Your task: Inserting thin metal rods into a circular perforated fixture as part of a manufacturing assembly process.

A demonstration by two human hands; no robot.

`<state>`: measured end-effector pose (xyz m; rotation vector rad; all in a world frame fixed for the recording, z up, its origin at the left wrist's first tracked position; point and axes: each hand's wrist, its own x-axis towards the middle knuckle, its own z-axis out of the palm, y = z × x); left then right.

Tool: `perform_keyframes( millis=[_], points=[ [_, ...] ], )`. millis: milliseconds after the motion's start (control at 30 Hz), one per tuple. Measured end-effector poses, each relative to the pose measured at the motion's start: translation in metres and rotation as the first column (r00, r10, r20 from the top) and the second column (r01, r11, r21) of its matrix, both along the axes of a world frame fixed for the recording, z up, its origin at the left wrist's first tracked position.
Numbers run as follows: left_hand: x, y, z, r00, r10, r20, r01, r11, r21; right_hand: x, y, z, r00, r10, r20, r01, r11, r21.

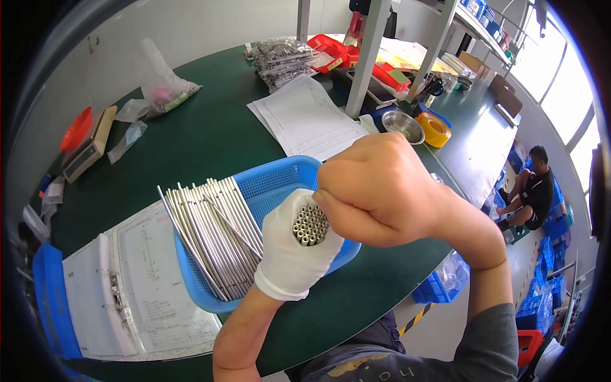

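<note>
My left hand [287,251], in a white glove, is wrapped round a bundle of thin metal tubes [310,226]. Their round hollow ends face up toward me. My bare right hand [385,188] is closed, its thumb and curled fingers close against the bundle's right side. Whatever its fingers may pinch is hidden. Below both hands stands a blue perforated basket [270,183], partly covered by the glove. Many long silvery tubes [207,239] lie side by side in its left part, a few of them crossing the others at a slant.
An open binder with papers [159,280] lies left of the basket on the green table [203,137]. Behind are printed sheets [309,118], bagged parts [283,60], a scale [89,146] and a metal bowl [402,126]. A grey post [368,60] rises there. Another person [534,191] sits far right.
</note>
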<state>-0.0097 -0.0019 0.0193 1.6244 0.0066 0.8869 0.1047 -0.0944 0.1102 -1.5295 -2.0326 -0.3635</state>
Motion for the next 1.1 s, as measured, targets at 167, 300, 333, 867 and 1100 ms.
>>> perform_keyframes(
  millis=[167, 300, 333, 867, 1100],
  points=[
    [-0.0003, 0.0010, -0.0011, 1.000, 0.000, 0.002, 0.000, 1.000, 0.000, -0.0005, 0.0037, -0.0025, 1.000, 0.003, -0.015, -0.004, 1.000, -0.029],
    [-0.0021, 0.0000, 0.0002, 1.000, -0.012, -0.023, 0.012, 1.000, -0.022, -0.0005, 0.0046, -0.0025, 0.999, 0.013, -0.030, -0.015, 0.999, -0.043],
    [-0.0021, -0.0001, 0.0000, 1.000, -0.011, -0.024, 0.010, 1.000, -0.026, -0.0007, 0.0046, -0.0024, 0.999, 0.020, -0.025, -0.021, 0.999, -0.042],
    [0.0003, -0.0005, -0.0017, 0.998, 0.063, -0.031, -0.059, 0.991, 0.118, -0.0009, 0.0080, -0.0058, 1.000, -0.014, 0.024, 0.014, 1.000, 0.009],
    [0.0018, 0.0025, -0.0082, 0.998, 0.064, -0.029, -0.058, 0.986, 0.156, -0.0031, 0.0077, -0.0045, 0.999, 0.045, 0.000, -0.045, 0.999, 0.006]
  ],
)
